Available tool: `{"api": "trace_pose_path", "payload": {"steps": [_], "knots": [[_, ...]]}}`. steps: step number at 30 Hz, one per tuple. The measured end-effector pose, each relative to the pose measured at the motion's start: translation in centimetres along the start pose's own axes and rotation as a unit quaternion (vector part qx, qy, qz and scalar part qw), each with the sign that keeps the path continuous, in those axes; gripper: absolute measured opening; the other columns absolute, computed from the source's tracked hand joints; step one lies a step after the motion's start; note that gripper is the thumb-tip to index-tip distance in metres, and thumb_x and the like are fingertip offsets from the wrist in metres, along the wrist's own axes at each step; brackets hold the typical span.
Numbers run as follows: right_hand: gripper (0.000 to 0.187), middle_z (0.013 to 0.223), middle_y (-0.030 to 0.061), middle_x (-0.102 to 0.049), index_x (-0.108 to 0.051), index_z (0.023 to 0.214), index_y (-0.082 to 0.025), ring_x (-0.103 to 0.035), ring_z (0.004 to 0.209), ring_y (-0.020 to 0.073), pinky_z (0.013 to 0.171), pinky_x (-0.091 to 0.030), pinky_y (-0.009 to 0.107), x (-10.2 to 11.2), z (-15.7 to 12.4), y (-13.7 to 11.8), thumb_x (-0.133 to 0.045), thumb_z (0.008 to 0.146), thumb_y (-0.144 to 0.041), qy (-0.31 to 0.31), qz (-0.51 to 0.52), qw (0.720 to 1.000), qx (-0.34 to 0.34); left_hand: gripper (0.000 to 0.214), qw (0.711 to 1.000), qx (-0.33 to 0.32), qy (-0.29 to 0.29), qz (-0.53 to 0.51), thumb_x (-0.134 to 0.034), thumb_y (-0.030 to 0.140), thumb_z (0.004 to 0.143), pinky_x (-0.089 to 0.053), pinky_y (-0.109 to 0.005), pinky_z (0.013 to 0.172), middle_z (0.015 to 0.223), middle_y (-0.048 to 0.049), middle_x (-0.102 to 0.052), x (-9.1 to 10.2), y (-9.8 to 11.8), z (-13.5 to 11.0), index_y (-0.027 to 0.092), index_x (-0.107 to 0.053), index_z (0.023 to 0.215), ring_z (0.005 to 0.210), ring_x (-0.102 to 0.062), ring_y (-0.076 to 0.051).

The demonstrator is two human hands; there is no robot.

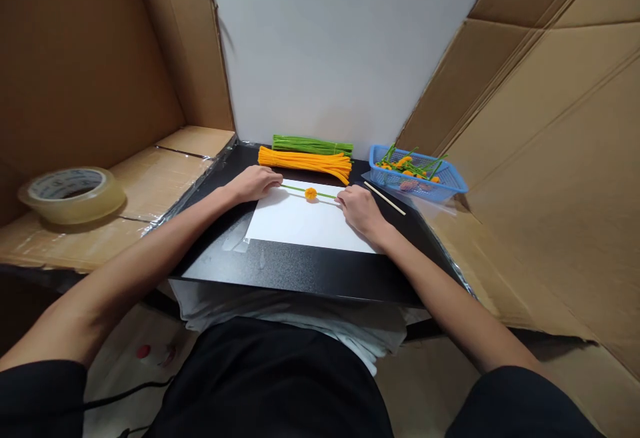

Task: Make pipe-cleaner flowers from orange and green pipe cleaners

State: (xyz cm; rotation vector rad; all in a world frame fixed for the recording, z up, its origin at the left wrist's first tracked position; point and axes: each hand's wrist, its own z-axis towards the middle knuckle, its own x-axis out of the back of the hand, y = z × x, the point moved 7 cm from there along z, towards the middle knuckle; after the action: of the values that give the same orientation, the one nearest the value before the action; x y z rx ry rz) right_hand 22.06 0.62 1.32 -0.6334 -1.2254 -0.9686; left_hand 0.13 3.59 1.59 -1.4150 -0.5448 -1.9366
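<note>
At a black tabletop (pixel 260 268) hemmed in by cardboard panels (pixel 525 158), a person's left hand (pixel 254 183) and right hand (pixel 359 210) sit at the two ends of a green pipe-cleaner stem (pixel 295 189) on a white paper sheet (pixel 300 221). The stem lies roughly level along the sheet's far edge, with a small orange pom-pom (pixel 311 193) near its middle. Both hands rest palm down, fingers drawn together toward the stem ends; the hands hide the fingertips, so whether they pinch the stem or merely touch it cannot be told.

The stem appears light and springy, a fuzzy wire likely to bend rather than snap and to hold a bend. The pom-pom looks soft and easily crushed, making the bare stem on either side the likelier place to take hold.

At 12 o'clock, a bundle of orange pipe cleaners (pixel 305 163) lies just in front of a bundle of green pipe cleaners (pixel 313 146). At 1 o'clock, a blue plastic basket (pixel 450 183) holds green stems with orange tops (pixel 405 165), while a thin wooden stick (pixel 385 198) lies at 2 o'clock, near the right hand. Well off at 10 o'clock, a roll of clear packing tape (pixel 73 195) rests on the cardboard.
</note>
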Motion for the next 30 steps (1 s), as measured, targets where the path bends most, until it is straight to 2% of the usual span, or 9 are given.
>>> {"api": "trace_pose_path", "payload": {"steps": [3, 10, 16, 22, 24, 26, 28, 30], "knots": [[0.027, 0.094, 0.0153, -0.073, -0.076, 0.092, -0.008, -0.063, 0.092, 0.0242, 0.078, -0.039, 0.032, -0.2, 0.1, 0.5, -0.051, 0.100, -0.015, -0.017, -0.010, 1.000, -0.002, 0.024, 1.000, -0.005, -0.001, 0.005, -0.046, 0.016, 0.092, -0.038, -0.027, 0.064, 0.080, -0.0073, -0.069, -0.4, -1.3, -0.5, 0.018, -0.070, 0.087, 0.073, -0.063, -0.019], [0.027, 0.094, 0.0144, -0.073, -0.077, 0.094, -0.009, -0.063, 0.093, 0.0236, 0.077, -0.038, 0.032, -0.3, 0.1, 0.7, -0.050, 0.099, -0.015, -0.014, -0.016, 1.000, 0.000, 0.026, 1.000, -0.007, 0.004, -0.016, -0.046, 0.017, 0.093, -0.039, -0.026, 0.064, 0.081, -0.0069, -0.071, -0.3, -0.8, -0.2, 0.018, -0.071, 0.090, 0.072, -0.064, -0.018], [0.028, 0.093, 0.0159, -0.073, -0.077, 0.089, -0.009, -0.062, 0.090, 0.0244, 0.074, -0.038, 0.034, 0.2, 0.4, 1.0, -0.050, 0.097, -0.012, 0.007, -0.028, 1.000, 0.001, 0.028, 0.999, 0.001, 0.026, -0.022, -0.044, 0.015, 0.092, -0.041, -0.026, 0.070, 0.087, -0.0083, -0.074, 0.7, -1.4, -0.2, 0.017, -0.072, 0.092, 0.078, -0.066, -0.019], [0.024, 0.093, 0.0156, -0.073, -0.075, 0.091, -0.012, -0.062, 0.090, 0.0250, 0.077, -0.041, 0.034, 1.7, 0.3, -0.1, -0.053, 0.098, -0.015, 0.073, -0.006, 0.997, 0.003, 0.029, 0.997, 0.051, -0.014, -0.063, -0.046, 0.028, 0.096, -0.046, -0.026, 0.076, 0.097, -0.0076, -0.074, 0.4, -1.5, -0.5, 0.020, -0.074, 0.097, 0.088, -0.067, -0.019], [0.021, 0.092, 0.0146, -0.072, -0.074, 0.090, -0.013, -0.062, 0.089, 0.0246, 0.077, -0.042, 0.034, 2.2, 0.3, -0.6, -0.054, 0.097, -0.016, 0.097, 0.000, 0.995, 0.002, 0.035, 0.992, 0.065, 0.004, -0.105, -0.054, 0.045, 0.094, -0.049, -0.030, 0.082, 0.106, -0.0101, -0.074, 0.6, -0.8, -0.1, 0.020, -0.074, 0.108, 0.101, -0.065, -0.023], [0.019, 0.091, 0.0136, -0.072, -0.073, 0.089, -0.014, -0.062, 0.087, 0.0242, 0.077, -0.042, 0.033, 2.5, 0.3, -1.0, -0.056, 0.097, -0.017, 0.111, 0.006, 0.994, 0.005, 0.050, 0.975, 0.091, 0.021, -0.201, -0.056, 0.056, 0.093, -0.052, -0.031, 0.086, 0.118, -0.0115, -0.072, 0.7, 0.2, 0.4, 0.018, -0.069, 0.123, 0.105, -0.066, -0.024], [0.017, 0.090, 0.0128, -0.072, -0.073, 0.089, -0.015, -0.062, 0.087, 0.0238, 0.076, -0.042, 0.033, 2.8, 0.3, -1.3, -0.057, 0.096, -0.017, 0.122, 0.015, 0.992, 0.007, 0.053, 0.946, 0.103, 0.012, -0.307, -0.051, 0.059, 0.095, -0.054, -0.029, 0.083, 0.120, -0.0108, -0.073, 0.1, 1.4, 1.1, 0.016, -0.068, 0.123, 0.100, -0.069, -0.021], [0.016, 0.089, 0.0120, -0.072, -0.072, 0.089, -0.015, -0.062, 0.086, 0.0234, 0.076, -0.043, 0.032, 3.0, 0.2, -1.5, -0.058, 0.096, -0.017, 0.132, 0.025, 0.991, 0.011, 0.053, 0.924, 0.127, 0.041, -0.358, -0.059, 0.061, 0.090, -0.054, -0.028, 0.079, 0.113, -0.0103, -0.074, -0.1, 1.8, 1.6, 0.015, -0.070, 0.115, 0.097, -0.070, -0.021]]}}
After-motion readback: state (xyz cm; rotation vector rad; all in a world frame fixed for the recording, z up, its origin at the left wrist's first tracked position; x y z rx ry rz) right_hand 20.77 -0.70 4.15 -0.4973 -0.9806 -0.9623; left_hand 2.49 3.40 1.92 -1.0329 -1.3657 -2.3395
